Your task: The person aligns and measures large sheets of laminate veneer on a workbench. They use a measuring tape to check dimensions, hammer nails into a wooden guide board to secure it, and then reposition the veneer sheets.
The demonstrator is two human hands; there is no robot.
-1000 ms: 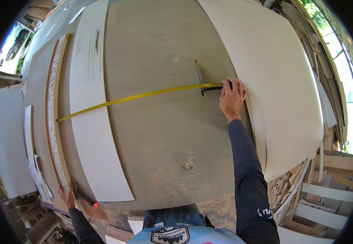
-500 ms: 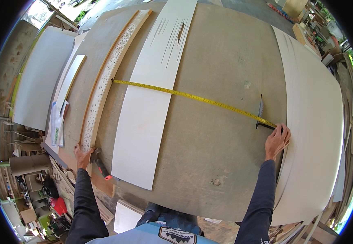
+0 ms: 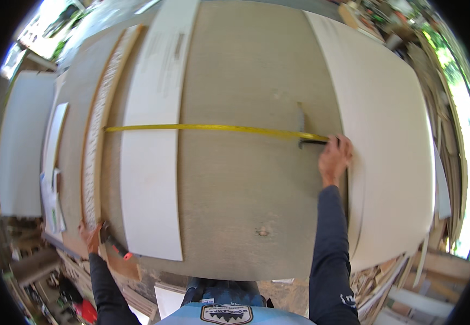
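A: right hand (image 3: 334, 160)?
B: flat on the big grey-brown board (image 3: 245, 179), near its right side. fingertips press on the dark end of a tape measure (image 3: 208, 129), just where it meets a small square tool (image 3: 303, 127). grip: fingers spread and pressing down, not wrapped round anything

A: where does the tape run?
B: yellow, stretched left across the board, over a white strip (image 3: 153, 135), ending near a narrow pale wood strip (image 3: 100, 130) at the board's left. looks bowed, that's lens bend

A: the square?
B: metal blade lies upright in the picture, away from the person, dark stock crosswise at its near end, touching the tape. right fingertips just beside it

A: left hand (image 3: 89, 238)?
B: at the near left corner of the board, by the near end of the wood strip. fingers curled over the edge there. whether the grip is clamped on the edge or just resting, cannot tell, too small. a dark tool with a red-orange tip (image 3: 117, 248) lies just beside it, touching or not I can't say

A: hands relative to each other?
B: well apart, left at the near corner, right further out across the board. both in dark long sleeves

A: anything else on the worktop?
B: a wide white panel (image 3: 386, 135) overlaps the board's right side, its edge just right of the right hand. more white sheets (image 3: 23, 141) stand off to the left, clutter and scrap wood around
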